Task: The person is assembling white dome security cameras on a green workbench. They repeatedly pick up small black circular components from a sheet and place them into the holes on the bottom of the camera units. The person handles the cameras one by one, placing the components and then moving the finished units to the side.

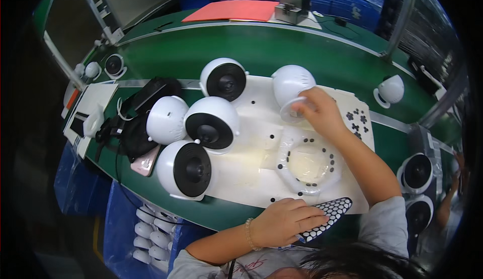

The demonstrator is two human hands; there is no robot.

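My right hand (321, 112) is closed on the round clear-white base of a white ball-shaped device (292, 81), with the fingers at its edge. The ball part rests tilted at the far side of the pale board (236, 173). Close to my body, my left hand (289, 222) lies over a black sheet with white dots (334, 216), fingers bent across it; its underside is hidden. Between the hands sits a translucent white ring-shaped holder (287, 176) with small black pads around it.
Several white ball devices with black fronts (193, 170) stand left of the board. Small black pads (358, 120) lie at its right edge. Beyond are a black bag (136, 138), a pink phone (145, 162) and a green belt (176, 47). A blue bin (113, 228) holds white parts.
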